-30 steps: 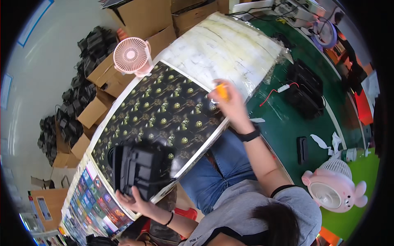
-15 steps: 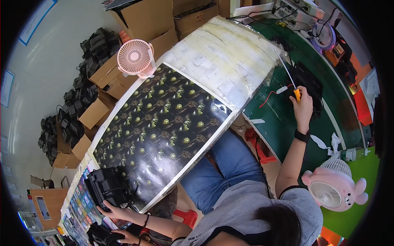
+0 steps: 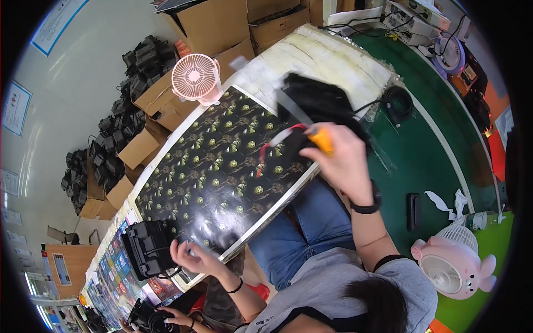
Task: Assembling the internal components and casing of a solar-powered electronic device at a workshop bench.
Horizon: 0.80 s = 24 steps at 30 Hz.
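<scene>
My right hand (image 3: 347,158) is closed round the orange-yellow handle of a screwdriver (image 3: 321,141), over the near edge of the dark patterned mat (image 3: 211,166). Motion smears its shaft. A black device (image 3: 316,97), also blurred, hangs just beyond that hand and seems carried by it; whether fingers grip it directly is hidden. Red wires with a white connector (image 3: 280,137) trail from it over the mat. Beside a black box-shaped device (image 3: 147,250) at the table's left end, my left hand (image 3: 195,258) is raised with fingers apart, holding nothing.
A pink fan (image 3: 195,77) stands at the mat's far edge. On the green table at right are a coiled black cable (image 3: 397,105), a small black bar (image 3: 413,211) and a pink animal-shaped fan (image 3: 449,266). Another person's hand (image 3: 176,316) touches a black device at lower left.
My right hand has swung left from the green table to the mat with the screwdriver, and the black device and red wires came along. My left hand has left the box-shaped device and moved right.
</scene>
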Each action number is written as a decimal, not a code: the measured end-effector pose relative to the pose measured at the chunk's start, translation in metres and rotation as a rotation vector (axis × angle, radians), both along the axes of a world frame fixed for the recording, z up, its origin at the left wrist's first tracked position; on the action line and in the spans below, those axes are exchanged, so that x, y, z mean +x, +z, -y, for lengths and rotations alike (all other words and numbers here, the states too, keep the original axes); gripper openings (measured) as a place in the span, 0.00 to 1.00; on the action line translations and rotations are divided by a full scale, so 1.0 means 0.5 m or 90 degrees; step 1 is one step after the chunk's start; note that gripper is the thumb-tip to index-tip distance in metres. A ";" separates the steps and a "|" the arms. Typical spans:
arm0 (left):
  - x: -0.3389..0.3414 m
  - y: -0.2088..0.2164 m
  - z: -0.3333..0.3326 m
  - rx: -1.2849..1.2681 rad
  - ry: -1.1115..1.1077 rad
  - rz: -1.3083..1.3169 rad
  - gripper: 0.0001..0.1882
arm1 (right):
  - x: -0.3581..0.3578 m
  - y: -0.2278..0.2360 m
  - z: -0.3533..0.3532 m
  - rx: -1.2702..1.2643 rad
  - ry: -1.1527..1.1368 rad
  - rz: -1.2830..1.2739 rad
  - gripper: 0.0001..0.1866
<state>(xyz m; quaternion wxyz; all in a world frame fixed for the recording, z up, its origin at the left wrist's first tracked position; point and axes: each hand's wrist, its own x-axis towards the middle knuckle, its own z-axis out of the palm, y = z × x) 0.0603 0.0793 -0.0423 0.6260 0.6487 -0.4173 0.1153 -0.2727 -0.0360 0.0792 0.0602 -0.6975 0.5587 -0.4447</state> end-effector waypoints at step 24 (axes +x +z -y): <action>-0.101 0.091 -0.008 0.468 -0.525 -0.230 0.29 | 0.045 -0.103 0.107 0.221 0.217 0.632 0.06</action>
